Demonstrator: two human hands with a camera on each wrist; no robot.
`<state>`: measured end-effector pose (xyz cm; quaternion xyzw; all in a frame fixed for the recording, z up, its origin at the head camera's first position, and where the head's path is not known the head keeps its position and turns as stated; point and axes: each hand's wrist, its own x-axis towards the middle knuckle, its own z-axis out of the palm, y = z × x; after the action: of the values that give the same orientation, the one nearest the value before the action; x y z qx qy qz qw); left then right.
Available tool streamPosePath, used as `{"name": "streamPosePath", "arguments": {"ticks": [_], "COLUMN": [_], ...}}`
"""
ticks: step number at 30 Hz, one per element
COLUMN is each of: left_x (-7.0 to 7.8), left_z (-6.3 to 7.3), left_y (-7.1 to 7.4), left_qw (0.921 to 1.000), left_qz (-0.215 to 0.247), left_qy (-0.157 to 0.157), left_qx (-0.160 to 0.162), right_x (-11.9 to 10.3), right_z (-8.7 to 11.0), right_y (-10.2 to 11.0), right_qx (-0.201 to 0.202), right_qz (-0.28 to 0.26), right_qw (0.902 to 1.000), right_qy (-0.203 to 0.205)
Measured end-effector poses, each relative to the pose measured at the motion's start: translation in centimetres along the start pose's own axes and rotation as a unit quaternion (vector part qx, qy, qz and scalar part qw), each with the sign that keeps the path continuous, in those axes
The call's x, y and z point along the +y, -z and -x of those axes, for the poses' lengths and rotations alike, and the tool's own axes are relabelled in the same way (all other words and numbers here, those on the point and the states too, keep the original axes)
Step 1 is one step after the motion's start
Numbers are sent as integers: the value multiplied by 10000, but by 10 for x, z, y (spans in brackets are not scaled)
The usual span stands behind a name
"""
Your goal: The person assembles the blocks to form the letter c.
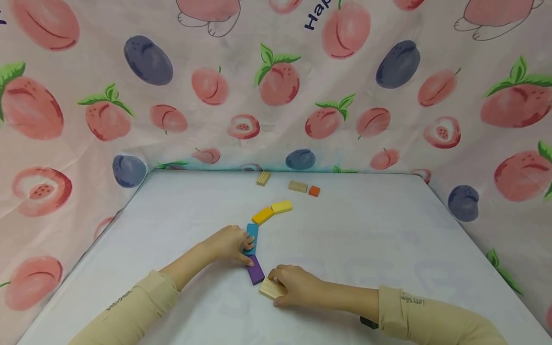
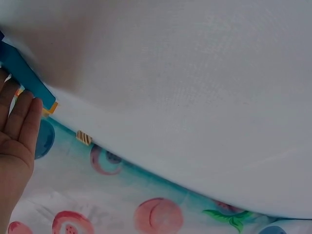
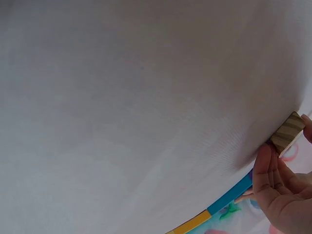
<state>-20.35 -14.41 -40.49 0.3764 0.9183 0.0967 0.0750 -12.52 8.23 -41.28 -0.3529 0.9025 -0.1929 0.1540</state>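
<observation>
Wooden blocks lie end to end in a curved row on the white tabletop. My left hand (image 1: 230, 243) is at the blue block (image 1: 252, 231), its fingers over that block and its thumb by the purple block (image 1: 256, 272). The left wrist view shows the fingers (image 2: 30, 117) of that hand fairly straight against the blue block's side. With thumb and fingers on opposite sides, my right hand (image 1: 297, 286) pinches a plain wood block (image 1: 270, 289) close to the near end of the purple one. Striped grain shows on its end face in the right wrist view.
Beyond the blue block, a deep yellow block (image 1: 262, 215) and a lighter yellow block (image 1: 282, 207) continue the curve. Near the back edge lie a striped wood piece (image 1: 263, 178), another plain block (image 1: 298, 186) and a small orange block (image 1: 314, 191). A peach-print cloth (image 1: 276, 129) hangs behind.
</observation>
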Motion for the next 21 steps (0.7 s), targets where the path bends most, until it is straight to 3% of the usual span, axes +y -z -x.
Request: {"name": "streamPosePath", "arguments": {"ticks": [21], "left_x": [-1], "left_z": [-1], "left_y": [-2], "left_qw": [9999], "left_qz": [-34], "left_qy": [92], "left_qx": [-54], "right_x": [-3], "right_z": [1], "right_y": [-2], "right_qx": [76], "right_qz": [210], "right_qw": [9997], "right_qy": [-35]}}
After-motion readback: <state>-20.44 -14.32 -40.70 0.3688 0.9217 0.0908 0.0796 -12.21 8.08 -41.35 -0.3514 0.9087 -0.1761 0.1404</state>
